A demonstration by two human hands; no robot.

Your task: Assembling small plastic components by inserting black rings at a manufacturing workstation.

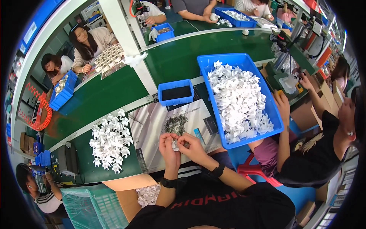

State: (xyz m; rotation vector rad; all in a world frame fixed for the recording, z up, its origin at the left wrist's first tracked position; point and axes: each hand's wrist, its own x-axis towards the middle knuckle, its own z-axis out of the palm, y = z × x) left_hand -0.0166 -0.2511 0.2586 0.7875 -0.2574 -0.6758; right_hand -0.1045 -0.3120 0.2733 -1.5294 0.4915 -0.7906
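My left hand (169, 142) and my right hand (190, 145) meet over the near edge of a printed sheet. Between their closed fingertips is a small white plastic part (175, 145), mostly hidden by the fingers. Just beyond them lies a loose heap of tiny dark and silvery pieces (176, 123), too small to name. The printed sheet (152, 121) spreads beneath the heap on the green bench. To the left is a pile of white, pointed plastic parts (112, 142). A large blue bin (209, 87) on the right holds many similar white parts (238, 99).
A small blue tray (175, 102) with a dark bottom stands behind the sheet. An open cardboard box (127, 196) with white pieces sits near my left elbow. A co-worker (310, 162) sits close on my right; others work across the green conveyor (175, 49). A metal post (126, 34) rises left of centre.
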